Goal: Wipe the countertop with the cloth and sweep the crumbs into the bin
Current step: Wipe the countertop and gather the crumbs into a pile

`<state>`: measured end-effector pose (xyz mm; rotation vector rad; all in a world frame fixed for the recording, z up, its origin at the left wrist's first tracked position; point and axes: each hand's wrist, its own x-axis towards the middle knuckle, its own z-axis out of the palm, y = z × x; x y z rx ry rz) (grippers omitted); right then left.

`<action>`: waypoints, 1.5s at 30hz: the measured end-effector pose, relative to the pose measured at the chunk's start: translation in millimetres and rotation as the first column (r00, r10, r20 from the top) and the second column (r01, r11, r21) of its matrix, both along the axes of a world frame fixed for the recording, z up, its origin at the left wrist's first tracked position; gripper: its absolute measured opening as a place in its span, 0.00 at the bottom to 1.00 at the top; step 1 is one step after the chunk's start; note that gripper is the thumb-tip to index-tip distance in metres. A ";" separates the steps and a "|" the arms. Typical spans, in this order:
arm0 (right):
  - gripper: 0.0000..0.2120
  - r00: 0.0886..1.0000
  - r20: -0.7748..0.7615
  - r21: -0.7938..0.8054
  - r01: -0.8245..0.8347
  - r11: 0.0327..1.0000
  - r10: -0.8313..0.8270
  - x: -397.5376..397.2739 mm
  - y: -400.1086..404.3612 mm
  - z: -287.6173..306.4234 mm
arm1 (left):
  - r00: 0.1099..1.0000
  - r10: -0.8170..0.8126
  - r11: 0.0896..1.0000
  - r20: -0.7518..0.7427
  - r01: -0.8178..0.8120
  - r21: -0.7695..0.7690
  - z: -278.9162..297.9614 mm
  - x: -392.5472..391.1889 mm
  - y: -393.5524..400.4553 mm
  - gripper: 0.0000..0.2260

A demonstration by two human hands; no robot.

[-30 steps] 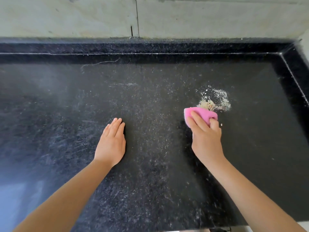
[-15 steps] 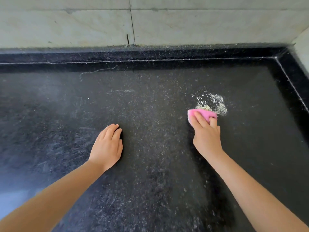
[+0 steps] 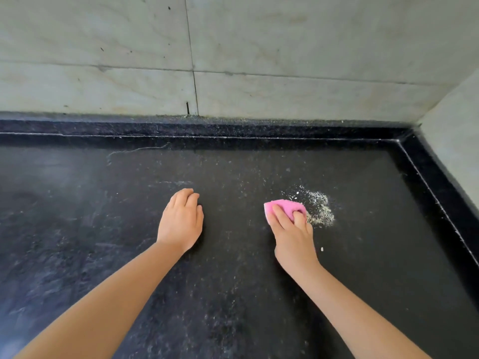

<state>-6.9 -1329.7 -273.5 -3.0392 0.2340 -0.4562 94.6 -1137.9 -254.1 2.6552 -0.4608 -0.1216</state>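
A pink cloth [image 3: 285,206] lies bunched on the black speckled countertop [image 3: 233,294], pressed down under the fingers of my right hand [image 3: 293,237]. Just right of the cloth is a pale patch of crumbs [image 3: 320,209], touching the cloth's right edge; one loose crumb [image 3: 322,249] lies nearer me. My left hand [image 3: 181,220] rests palm down on the counter, left of the cloth, fingers slightly curled and holding nothing. No bin is in view.
A raised black rim [image 3: 207,129] runs along the back and down the right side [image 3: 440,187] of the counter. Grey tiled walls [image 3: 285,60] stand behind and to the right. A thin pale scratch or thread [image 3: 137,150] lies at the back left.
The view has tilted up, showing more wall. My right hand has drawn the cloth to the left of the crumb patch. My left hand has curled its fingers and sits closer to the right hand.
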 end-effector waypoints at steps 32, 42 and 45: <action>0.18 0.867 -0.402 0.579 -0.009 0.815 0.295 124.5 -150.2 70.4 | 0.996 -0.067 0.994 -0.053 0.071 0.078 -27.2 17.9 -80.0 0.16; 0.30 0.904 -0.164 0.361 -0.317 0.877 0.394 73.7 -138.0 -1.2 | 0.999 -0.050 0.995 -0.021 0.051 0.086 -29.4 17.7 -83.3 0.15; 0.27 0.804 -0.177 0.446 -0.449 0.775 0.568 50.1 -123.9 11.0 | 0.998 -0.042 0.995 -0.041 0.045 0.088 -27.5 16.8 -84.1 0.16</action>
